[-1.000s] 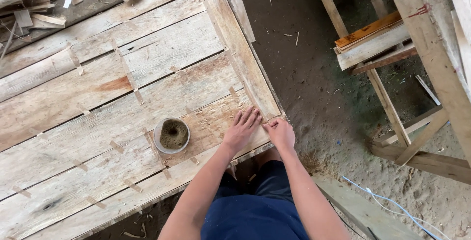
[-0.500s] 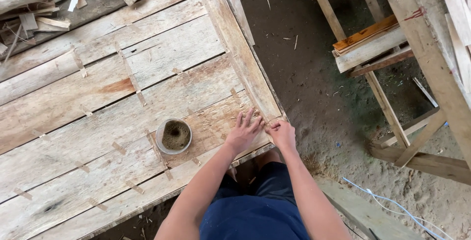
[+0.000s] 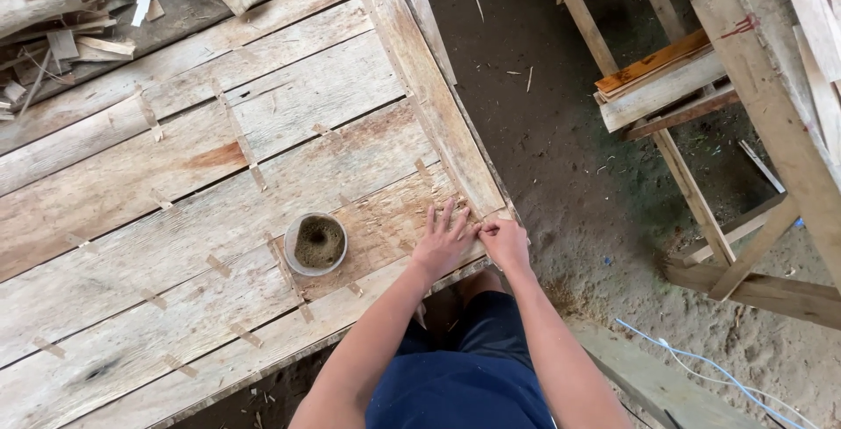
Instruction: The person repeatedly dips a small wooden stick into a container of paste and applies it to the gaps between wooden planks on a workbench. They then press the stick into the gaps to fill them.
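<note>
Hardly anything was moved since earlier: the left hand (image 3: 443,243) is kept flat, fingers spread, on the veneer sheet (image 3: 219,192); the right hand (image 3: 505,241) is closed in a pinch at its corner. Small, pressed movements seem wise. The edge is beside; free room lies toward the round cup (image 3: 315,243).
</note>
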